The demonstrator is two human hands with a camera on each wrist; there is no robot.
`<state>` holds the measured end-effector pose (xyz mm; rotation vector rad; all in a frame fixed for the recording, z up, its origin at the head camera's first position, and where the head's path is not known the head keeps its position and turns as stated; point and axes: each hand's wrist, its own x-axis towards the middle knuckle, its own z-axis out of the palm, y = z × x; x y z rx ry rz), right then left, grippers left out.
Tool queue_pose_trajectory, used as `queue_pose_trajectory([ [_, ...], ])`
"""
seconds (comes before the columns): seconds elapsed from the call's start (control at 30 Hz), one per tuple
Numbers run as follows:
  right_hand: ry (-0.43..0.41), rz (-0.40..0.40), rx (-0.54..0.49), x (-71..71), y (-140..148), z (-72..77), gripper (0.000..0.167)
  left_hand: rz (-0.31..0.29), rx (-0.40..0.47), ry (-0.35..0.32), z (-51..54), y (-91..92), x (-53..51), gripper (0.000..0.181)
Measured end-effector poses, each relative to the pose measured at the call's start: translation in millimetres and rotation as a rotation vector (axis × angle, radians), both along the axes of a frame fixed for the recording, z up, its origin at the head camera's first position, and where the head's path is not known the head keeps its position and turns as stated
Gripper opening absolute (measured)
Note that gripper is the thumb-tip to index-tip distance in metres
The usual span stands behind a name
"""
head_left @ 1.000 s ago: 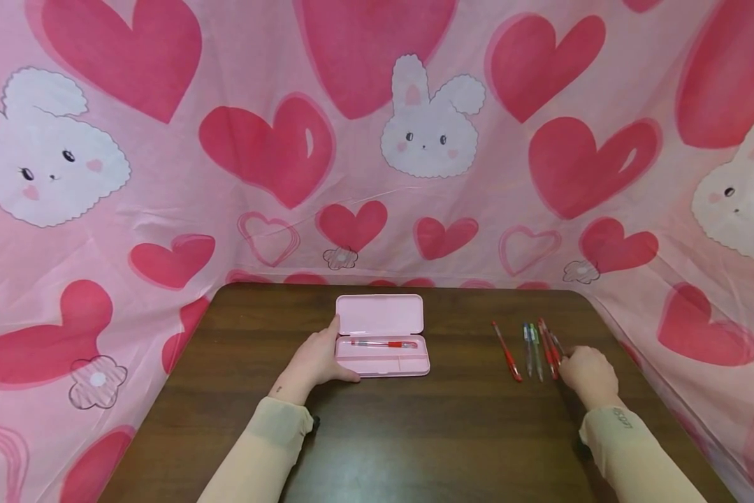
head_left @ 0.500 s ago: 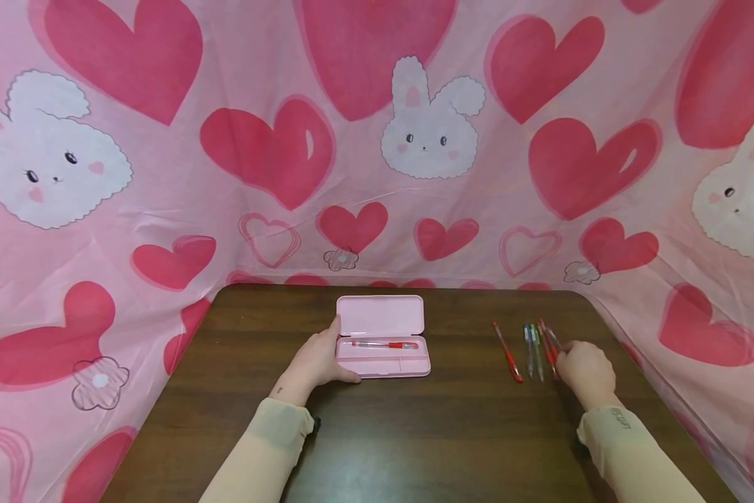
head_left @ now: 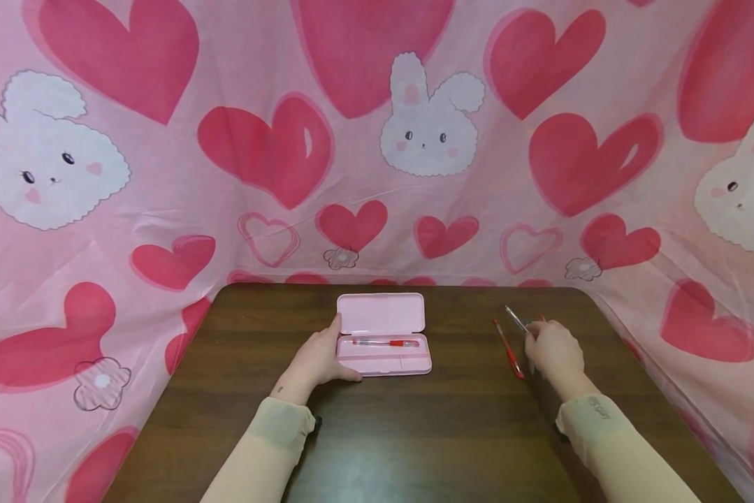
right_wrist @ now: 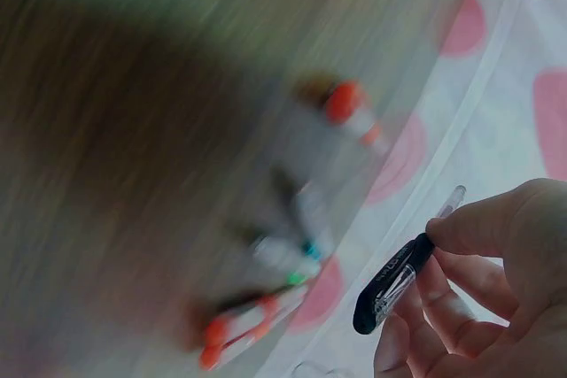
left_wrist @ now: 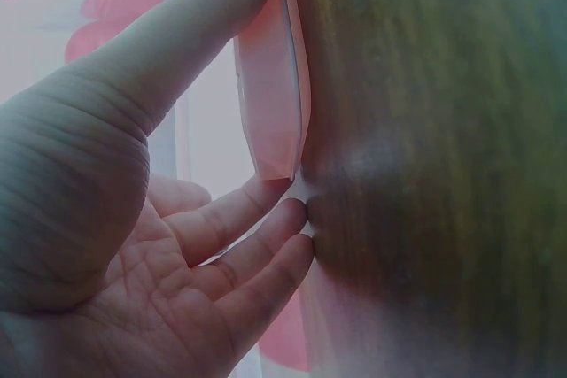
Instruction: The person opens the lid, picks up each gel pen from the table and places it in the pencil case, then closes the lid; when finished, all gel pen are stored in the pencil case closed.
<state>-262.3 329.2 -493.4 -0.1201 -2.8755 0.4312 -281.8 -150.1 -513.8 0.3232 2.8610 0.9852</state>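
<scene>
My left hand (head_left: 316, 358) holds the left side of an open pink pencil case (head_left: 381, 312), thumb along its front edge and fingers at its left side. Inside the case's rear compartment lies a clear pen with a red grip (head_left: 402, 344). My right hand (head_left: 557, 353) pinches a clear gel pen with a black cap (right_wrist: 390, 285) between thumb and fingers, raised off the table. Below that hand, blurred in the right wrist view, lie a pen with a blue tip (right_wrist: 312, 219), a green-tipped pen (right_wrist: 283, 256) and red pens (right_wrist: 252, 325).
A separate red pen (head_left: 509, 351) lies aslant on the dark wooden table (head_left: 402, 433), left of the right hand. Pink cloth with hearts and rabbits (head_left: 427, 230) hangs behind the table and at both sides.
The right hand has taken up the black-capped pen from the right end of the pen group and moved left with it, over the other pens. The left hand and case stay put.
</scene>
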Motion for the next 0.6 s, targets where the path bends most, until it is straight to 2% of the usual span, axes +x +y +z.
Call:
queue_pose_trajectory([
  [0.6,0.085,0.190,0.015,-14.1,-84.8,13.8,0.021,-0.006,-0.003,0.016,0.0,1.6,-0.3,0.141],
])
